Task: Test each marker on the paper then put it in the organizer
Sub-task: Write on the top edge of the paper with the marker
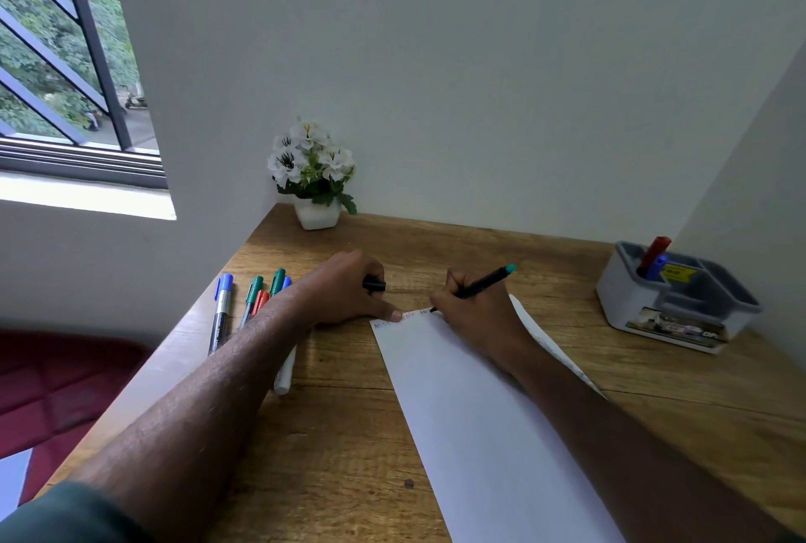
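Five capped markers (pixel 253 302) were counted at the worktop's (pixel 349 433) left edge, two more in the organizer (pixel 676 302). A black, teal-ended marker (pixel 484 282) was gripped by the right hand (pixel 471 315) on the paper (pixel 479 433); its cap (pixel 374 284) was held in the left hand (pixel 349 289).

You sit at a wooden bench (pixel 331 433) set into a corner of plain pale walls (pixel 479 62). At your upper left, a barred window (pixel 65 62) lets in daylight over trees. A potted white flower (pixel 312 176) stands at the bench's far left corner.

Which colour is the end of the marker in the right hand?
Teal, on the marker; head view.
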{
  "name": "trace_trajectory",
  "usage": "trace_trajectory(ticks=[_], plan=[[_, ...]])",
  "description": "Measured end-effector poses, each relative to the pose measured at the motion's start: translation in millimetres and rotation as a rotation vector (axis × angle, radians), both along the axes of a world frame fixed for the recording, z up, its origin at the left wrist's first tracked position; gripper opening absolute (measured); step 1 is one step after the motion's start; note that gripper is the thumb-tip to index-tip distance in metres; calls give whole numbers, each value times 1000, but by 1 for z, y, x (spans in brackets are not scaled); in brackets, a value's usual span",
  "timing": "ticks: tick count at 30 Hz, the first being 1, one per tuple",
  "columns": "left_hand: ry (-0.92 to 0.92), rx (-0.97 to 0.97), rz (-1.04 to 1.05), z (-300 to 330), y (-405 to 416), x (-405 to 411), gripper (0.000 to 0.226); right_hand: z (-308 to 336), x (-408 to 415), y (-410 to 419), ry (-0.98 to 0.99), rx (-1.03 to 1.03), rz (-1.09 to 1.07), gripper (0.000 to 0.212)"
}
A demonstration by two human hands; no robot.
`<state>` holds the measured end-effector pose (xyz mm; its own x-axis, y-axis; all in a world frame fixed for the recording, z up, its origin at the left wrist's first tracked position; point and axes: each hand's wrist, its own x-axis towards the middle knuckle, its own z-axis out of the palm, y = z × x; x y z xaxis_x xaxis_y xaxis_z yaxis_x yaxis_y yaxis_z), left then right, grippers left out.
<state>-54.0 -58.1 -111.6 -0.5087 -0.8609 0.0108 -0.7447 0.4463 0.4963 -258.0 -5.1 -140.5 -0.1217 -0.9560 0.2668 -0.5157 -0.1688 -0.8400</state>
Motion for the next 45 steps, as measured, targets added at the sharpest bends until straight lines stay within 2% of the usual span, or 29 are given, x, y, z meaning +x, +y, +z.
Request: trace_trajectory(ticks=[20, 33, 45], plan=[[11, 1, -9, -2, -2, 0, 32, -2, -2, -2, -18, -3, -16, 33], [8, 3, -13, -2, -3, 0, 33, -1, -1, -1, -46, 25, -32, 27], [1, 0, -16, -3, -3, 0, 30, 1, -2, -1, -71, 3, -63, 34]])
